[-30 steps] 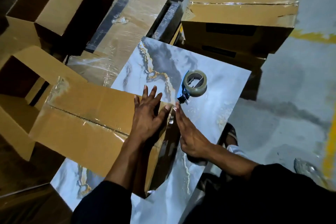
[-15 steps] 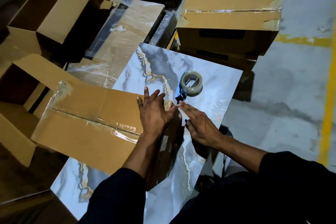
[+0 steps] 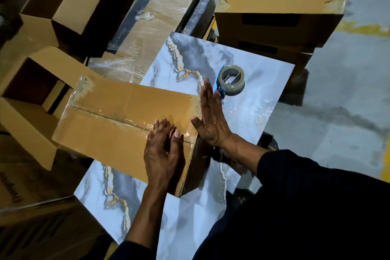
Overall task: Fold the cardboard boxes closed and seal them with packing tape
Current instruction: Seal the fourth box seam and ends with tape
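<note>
Marble slab (image 3: pixel 253 116): box (image 3: pixel 118 120) lengthwise left-right, seemingly taped

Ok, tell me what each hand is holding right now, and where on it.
Nothing is gripped. The left hand presses flat on the taped seam of the cardboard box; the right hand lies flat against its end. The tape dispenser lies untouched.

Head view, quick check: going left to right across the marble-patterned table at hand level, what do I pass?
Open brown cardboard box → taped brown cardboard box → left hand pressing its top → right hand flat against its end → clear packing tape roll in a blue dispenser → bare grey concrete floor.
</note>
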{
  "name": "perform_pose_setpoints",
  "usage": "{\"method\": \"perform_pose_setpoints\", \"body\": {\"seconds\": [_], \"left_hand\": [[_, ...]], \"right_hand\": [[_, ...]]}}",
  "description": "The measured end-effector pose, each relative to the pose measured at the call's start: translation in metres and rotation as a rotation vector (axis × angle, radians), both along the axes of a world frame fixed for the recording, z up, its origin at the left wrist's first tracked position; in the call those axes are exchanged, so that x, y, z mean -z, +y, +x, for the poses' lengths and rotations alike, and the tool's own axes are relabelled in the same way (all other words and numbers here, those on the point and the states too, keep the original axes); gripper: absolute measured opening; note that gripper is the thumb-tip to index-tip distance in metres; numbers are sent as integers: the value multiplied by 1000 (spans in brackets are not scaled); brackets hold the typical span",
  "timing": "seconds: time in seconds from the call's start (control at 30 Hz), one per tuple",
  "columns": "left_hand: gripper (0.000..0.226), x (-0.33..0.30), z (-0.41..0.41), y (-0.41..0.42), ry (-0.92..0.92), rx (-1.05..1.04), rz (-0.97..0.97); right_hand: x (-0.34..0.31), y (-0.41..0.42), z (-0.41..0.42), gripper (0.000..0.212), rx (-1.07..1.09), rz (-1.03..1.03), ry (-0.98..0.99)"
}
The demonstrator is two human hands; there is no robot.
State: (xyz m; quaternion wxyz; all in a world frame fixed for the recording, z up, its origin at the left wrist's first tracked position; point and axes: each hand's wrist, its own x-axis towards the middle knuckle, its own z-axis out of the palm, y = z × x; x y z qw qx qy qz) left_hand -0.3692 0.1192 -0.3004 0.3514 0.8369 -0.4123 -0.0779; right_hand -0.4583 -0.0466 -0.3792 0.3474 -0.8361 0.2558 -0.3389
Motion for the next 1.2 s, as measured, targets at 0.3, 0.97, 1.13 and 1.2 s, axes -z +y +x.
{"method": "perform_pose_setpoints", "body": {"seconds": [0.3,0.97,1.13,1.2], "left_hand": [[33,12,-12,74,-167,49,33],[63,8,-7,132,-129,409,85],[74,7,-5,129,-167,428,122],[74,8,-4,137,-180,416,149]], "right_hand": [[51,16,-74,90,-121,-307,298],[-29,46,-45,102,-539,-712,268],[-19,55,-31,84,-606,-817,321],[-15,56,-28,73,-649,-846,306]]}}
